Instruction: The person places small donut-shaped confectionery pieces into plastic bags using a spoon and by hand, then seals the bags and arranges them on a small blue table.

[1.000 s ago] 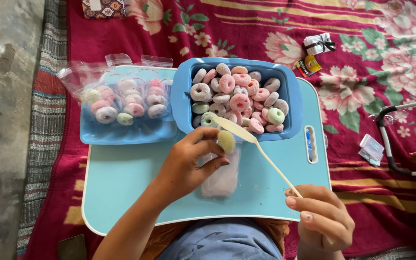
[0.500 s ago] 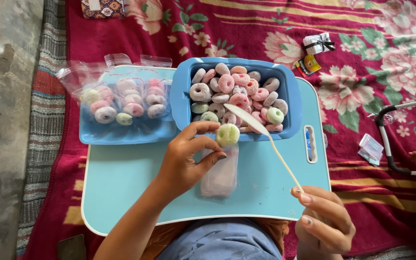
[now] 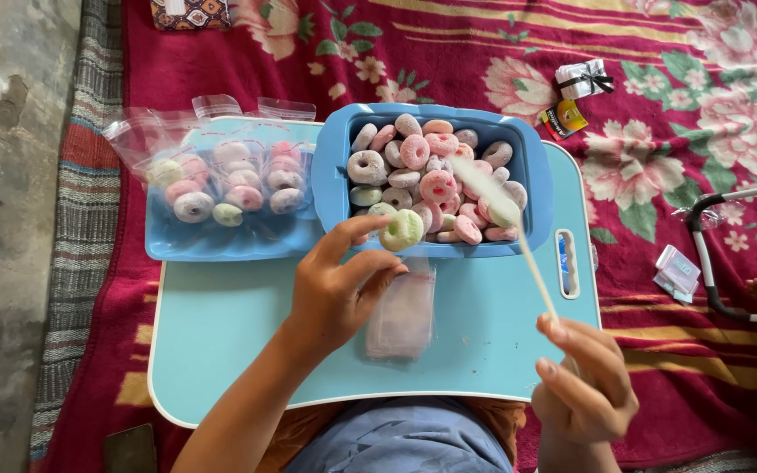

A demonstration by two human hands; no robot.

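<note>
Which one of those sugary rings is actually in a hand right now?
The pale green ring, pinched in the left hand at the front edge of the blue tub. All the other rings lie in the tub or in bags.

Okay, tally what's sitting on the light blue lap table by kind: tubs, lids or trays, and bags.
Deep blue tub of ring candies: 1
Shallow blue tray: 1
Filled clear bags on that tray: 3, as far as I can tell
Clear bag by the left hand: 1
Total: 6

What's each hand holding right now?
Left hand: closed on a pale green sugar-coated ring sweet.
Right hand: closed on a thin whitish plastic scoop stick.
</note>
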